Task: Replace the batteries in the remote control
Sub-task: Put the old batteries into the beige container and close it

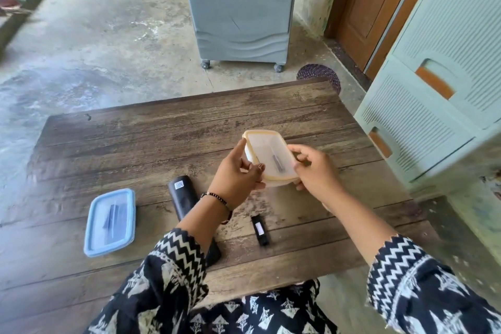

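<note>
Hands are up over the middle of the tabletop [135, 130], and a small box [271, 158] with an orange-rimmed lid is held between them. The left hand [238, 171] is curled round the left side of the box, with one finger laid up along the lid's rim. The right hand [314, 168] is curled round the right side, thumb on top. So each grip is closed on the box. The lid looks shut. A thin dark thing, maybe a battery, is seen dimly through the lid, lying long-ways from the far end toward the near end.

The remote [187, 203] is lying on the tabletop, near the front edge, below and to the left of the box. Its back is turned up, and its long side runs from far-left to near-right. Part of it is hidden under the left arm. The left hand is the nearer one to it. The battery cover [260, 229] is lying apart from the remote, to its right, just below the box, so the remote seems to be open already. A second box with a blue lid [109, 222] is set near the front left corner, with something dark inside.

The orange lid probably has to be lifted off next, with one hand holding the box steady.
</note>
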Tool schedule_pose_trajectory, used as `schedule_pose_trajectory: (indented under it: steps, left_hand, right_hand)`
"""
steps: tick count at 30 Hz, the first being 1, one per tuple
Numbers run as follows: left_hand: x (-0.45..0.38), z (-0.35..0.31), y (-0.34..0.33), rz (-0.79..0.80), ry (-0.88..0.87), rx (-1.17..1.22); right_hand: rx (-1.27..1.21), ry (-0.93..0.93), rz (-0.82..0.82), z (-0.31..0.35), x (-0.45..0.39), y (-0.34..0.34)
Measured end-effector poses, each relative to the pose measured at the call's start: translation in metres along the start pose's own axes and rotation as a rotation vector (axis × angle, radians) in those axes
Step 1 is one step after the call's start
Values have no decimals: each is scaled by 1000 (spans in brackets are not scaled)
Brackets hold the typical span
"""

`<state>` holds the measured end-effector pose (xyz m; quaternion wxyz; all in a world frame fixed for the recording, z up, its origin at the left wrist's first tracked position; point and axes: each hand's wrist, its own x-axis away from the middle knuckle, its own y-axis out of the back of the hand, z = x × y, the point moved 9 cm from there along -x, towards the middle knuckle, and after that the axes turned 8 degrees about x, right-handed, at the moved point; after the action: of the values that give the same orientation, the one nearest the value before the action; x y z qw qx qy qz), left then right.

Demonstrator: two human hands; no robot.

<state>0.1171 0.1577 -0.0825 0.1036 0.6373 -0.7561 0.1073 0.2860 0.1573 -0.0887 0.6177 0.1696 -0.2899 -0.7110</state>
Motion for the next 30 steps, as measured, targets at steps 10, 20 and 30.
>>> schedule_pose_trajectory:
  steps: [10, 20, 30]
  left_hand:
    - [-127, -43, -85, 102, -43, -257]
    - [-219, -51, -119, 69, 25, -121]
    - [-243, -34, -139, 41, 94, -18]
  right_hand:
    - [-166, -71, -234, -41, -108, 95]
    - [-195, -97, -340, -66, -202, 115]
    - [-212, -160, -375, -87, -215, 124]
